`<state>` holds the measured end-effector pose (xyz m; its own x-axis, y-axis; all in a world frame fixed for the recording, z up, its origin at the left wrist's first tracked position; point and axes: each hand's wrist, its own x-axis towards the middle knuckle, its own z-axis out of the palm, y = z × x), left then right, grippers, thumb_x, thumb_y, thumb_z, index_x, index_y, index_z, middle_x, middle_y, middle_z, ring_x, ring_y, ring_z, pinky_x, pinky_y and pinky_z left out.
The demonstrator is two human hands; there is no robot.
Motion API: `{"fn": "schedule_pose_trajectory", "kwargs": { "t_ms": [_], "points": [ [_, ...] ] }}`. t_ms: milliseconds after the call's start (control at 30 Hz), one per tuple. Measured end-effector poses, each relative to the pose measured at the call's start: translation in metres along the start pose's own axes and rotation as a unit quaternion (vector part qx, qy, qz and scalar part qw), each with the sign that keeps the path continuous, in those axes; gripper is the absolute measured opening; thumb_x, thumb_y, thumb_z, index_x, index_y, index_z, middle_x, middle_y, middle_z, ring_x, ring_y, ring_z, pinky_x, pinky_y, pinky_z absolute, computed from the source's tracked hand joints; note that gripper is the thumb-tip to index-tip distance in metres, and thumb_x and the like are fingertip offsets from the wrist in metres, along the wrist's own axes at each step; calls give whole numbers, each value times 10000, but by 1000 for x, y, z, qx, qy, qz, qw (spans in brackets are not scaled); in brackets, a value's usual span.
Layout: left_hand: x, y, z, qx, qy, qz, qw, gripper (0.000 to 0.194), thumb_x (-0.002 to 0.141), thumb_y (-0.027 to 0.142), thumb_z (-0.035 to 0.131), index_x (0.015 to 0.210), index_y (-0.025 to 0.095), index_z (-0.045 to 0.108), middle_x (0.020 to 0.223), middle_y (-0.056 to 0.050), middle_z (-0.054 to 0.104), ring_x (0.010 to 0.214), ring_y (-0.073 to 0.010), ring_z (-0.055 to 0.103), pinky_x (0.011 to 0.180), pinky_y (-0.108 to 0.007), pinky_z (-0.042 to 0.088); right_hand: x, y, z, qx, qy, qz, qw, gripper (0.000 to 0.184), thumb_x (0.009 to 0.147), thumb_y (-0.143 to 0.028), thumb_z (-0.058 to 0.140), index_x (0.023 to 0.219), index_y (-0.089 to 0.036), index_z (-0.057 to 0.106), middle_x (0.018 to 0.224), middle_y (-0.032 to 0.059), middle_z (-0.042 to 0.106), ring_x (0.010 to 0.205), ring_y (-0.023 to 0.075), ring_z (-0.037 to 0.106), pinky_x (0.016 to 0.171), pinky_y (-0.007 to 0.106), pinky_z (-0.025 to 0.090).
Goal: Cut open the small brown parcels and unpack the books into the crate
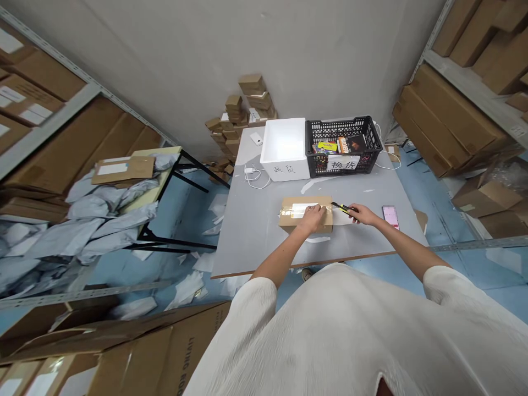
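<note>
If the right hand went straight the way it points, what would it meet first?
Likely the taped cardboard box, at its right end. The right hand's box cutter would lead; whether its tip already touches is unclear.

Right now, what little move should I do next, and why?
I'd probably slide your left hand farther left, away from the knife. That hand lies on the box near its right end, and your right hand holds the knife with its tip by that same end.

Crate [344, 147] right of bin [284, 149].
</note>
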<state>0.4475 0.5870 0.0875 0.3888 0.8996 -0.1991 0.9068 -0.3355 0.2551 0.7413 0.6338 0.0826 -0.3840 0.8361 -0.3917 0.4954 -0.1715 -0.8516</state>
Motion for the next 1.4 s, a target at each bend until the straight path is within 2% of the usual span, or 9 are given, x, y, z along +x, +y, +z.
{"fn": "schedule_pose_trajectory", "kwargs": {
  "t_ms": [133,233,367,467,567,700,833,1067,1400],
  "points": [
    [2,3,0,0,-1,-11,1000,766,751,386,968,1401,217,601,1405,-177,606,1327,-397,637,1191,-475,427,8,-5,-21,-97,-54,-34,993,277,965,-481,747,1063,-222,755,869,41,778,699,193,742,603,270,558],
    [3,3,2,0,-6,-17,1000,731,743,377,982,1351,206,614,1403,-181,595,1298,-397,651,1162,-472,460,22,-9,-31,-202,-70,-72,974,275,967,-464,718,1094,-234,802,887,39,803,780,220,738,696,298,555],
    [0,2,4,-7,-2,-16,1000,727,754,370,978,1357,228,597,1423,-165,581,1306,-388,650,1176,-480,458,42,-18,-29,-329,-60,-115,935,275,955,-426,688,1144,-281,825,1010,55,838,890,263,734,801,341,541],
    [-3,1,5,-3,6,-13,1000,753,768,370,967,1394,230,572,1438,-162,571,1324,-392,642,1175,-486,460,53,-28,-21,-358,-67,-114,924,261,944,-437,691,1110,-292,831,1026,75,839,945,291,742,855,370,536],
    [-4,1,6,-5,9,-14,1000,767,765,378,974,1396,226,566,1438,-163,569,1337,-395,633,1172,-485,465,53,-33,-18,-324,-101,-68,938,247,930,-493,725,987,-274,824,922,71,820,879,275,732,827,361,532],
    [-3,0,8,-15,8,-21,1000,746,761,399,982,1363,223,578,1412,-154,574,1326,-393,633,1162,-482,470,38,-26,-22,-206,-185,3,961,397,924,-622,726,907,-227,759,787,57,762,743,210,688,692,302,515],
    [-4,-1,9,-17,6,-20,1000,733,769,411,981,1352,217,582,1407,-159,578,1331,-403,625,1161,-492,466,19,-13,-24,-134,-218,20,966,498,887,-705,736,895,-209,696,770,50,732,705,179,646,646,269,493],
    [-4,-2,10,-15,19,-14,1000,746,750,418,998,1339,218,587,1416,-168,578,1323,-409,628,1150,-501,469,14,-8,-11,-140,-161,15,977,466,907,-695,710,897,-231,665,721,18,684,630,158,562,557,252,405],
    [-7,-1,9,-25,45,-8,999,809,735,390,1012,1394,203,581,1421,-176,574,1307,-384,646,1195,-491,458,2,-5,-11,-50,-228,68,970,424,832,-627,839,884,-229,703,791,39,760,699,186,693,602,252,515]
  ]
}}
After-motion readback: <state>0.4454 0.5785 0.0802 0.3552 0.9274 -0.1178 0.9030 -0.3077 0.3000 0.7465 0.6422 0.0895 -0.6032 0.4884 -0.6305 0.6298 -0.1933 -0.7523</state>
